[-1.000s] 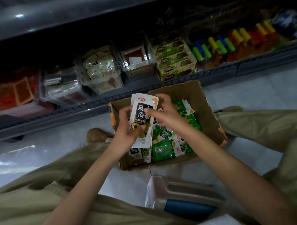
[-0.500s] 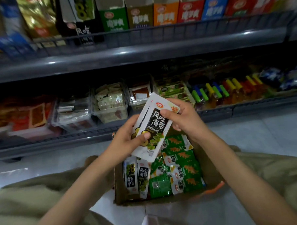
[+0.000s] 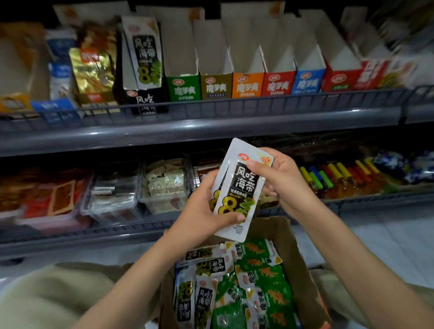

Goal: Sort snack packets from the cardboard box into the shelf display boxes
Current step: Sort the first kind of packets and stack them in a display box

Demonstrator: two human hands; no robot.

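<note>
Black-and-white packets [image 3: 239, 188]: a small stack, at least two judging by the offset edges, held upright at centre frame, above the cardboard box [image 3: 300, 267] and below the upper shelf [image 3: 184, 129].
Left hand [image 3: 201, 219]: grasps the stack's lower half, with the thumb laid across the front.
Right hand [image 3: 283, 178]: pinches the stack's upper right edge, fingers curled around it.
Box contents: more black-and-white packets lie at lower centre-left of the box, with green packets [image 3: 266, 289] beside them on the right.
Black display box [image 3: 143, 99]: upper left of centre on the upper shelf. It bears the same print as the held stack and already has packets standing in it.
Other display boxes [image 3: 247, 86]: green, olive, orange, red and blue, in a row to the right. They look empty from here.
Step in hand: probably squaring the stack between both hands, ready for shelving.
Next move: likely a lift up and to the left, over the shelf's front rail. The slot is narrow, so the stack must stay aligned and upright.
Hard to make out: the exact packet count and the fingers behind the stack are hidden. The box's near end is cut off at the bottom edge. The frame's far left and right are blurred, and the lower shelf is dim.
</note>
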